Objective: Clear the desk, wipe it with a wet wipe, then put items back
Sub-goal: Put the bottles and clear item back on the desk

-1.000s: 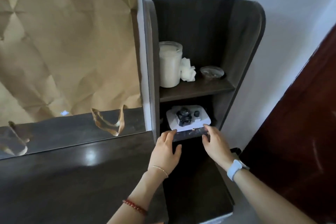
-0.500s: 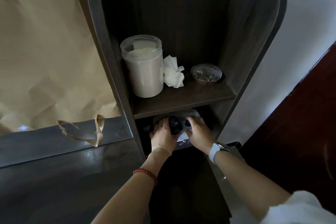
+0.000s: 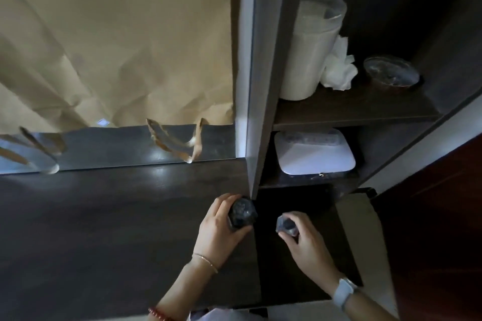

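Desk (image 3: 104,229) surface spans 9 o'clock; shelf unit (image 3: 263,86) stands at 1 o'clock. White tray (image 3: 315,156) sits in the lower compartment. Canister (image 3: 307,49), crumpled tissue (image 3: 339,70) and dish (image 3: 391,73) occupy the upper shelf. Left hand (image 3: 219,232) grips the larger dark stone (image 3: 242,212); right hand (image 3: 305,240) grips the smaller dark stone (image 3: 285,225), at 6 o'clock.

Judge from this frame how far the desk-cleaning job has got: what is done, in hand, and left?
Done: the desk top looks bare. In hand: the left hand grips a dark stone and the right hand a smaller one, both off the white tray. Left: whether wiping has happened cannot be told; the tray remains shelved.
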`<state>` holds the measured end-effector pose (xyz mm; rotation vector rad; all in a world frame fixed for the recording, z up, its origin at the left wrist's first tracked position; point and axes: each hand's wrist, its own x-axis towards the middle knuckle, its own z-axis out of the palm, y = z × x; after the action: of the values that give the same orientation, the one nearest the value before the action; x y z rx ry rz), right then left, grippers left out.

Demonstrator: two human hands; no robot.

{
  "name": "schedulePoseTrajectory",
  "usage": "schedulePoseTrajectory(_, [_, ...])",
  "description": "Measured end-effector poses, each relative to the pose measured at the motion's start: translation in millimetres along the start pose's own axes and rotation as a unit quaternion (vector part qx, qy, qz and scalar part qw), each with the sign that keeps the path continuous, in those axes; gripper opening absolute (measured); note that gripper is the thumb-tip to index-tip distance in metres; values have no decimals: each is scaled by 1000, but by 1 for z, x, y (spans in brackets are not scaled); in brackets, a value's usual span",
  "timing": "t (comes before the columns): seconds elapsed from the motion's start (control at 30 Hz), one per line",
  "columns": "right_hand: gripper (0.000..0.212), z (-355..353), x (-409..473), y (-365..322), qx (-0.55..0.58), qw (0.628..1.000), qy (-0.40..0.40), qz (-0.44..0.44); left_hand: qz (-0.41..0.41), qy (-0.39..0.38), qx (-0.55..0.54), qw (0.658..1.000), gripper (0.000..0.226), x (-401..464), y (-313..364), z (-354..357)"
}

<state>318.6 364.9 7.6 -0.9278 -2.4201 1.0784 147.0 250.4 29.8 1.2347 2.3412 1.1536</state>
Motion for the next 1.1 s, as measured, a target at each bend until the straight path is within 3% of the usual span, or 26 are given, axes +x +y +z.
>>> schedulePoseTrajectory(0.13, [41,54,29,-43,-31,995,-92,-11,-97,22,-7,995,62,4,-54,-41])
schedulePoseTrajectory(0.27, [39,102,91,-71,-123,990,-71,-12,-145,7,-4,989,64,38,-101,-53])
schedulePoseTrajectory(0.5, [30,116,162,-67,-268,958,-77,63,-113,-65,-21,991,69,90,-121,-25])
schedulePoseTrajectory(0.93, [43,125,177,-59,-312,941,-69,108,-113,-85,-14,990,70,126,-115,-2])
schedulePoseTrajectory(1.1, [64,129,166,-61,-272,956,-29,108,-133,-72,-40,988,69,115,-106,-7])
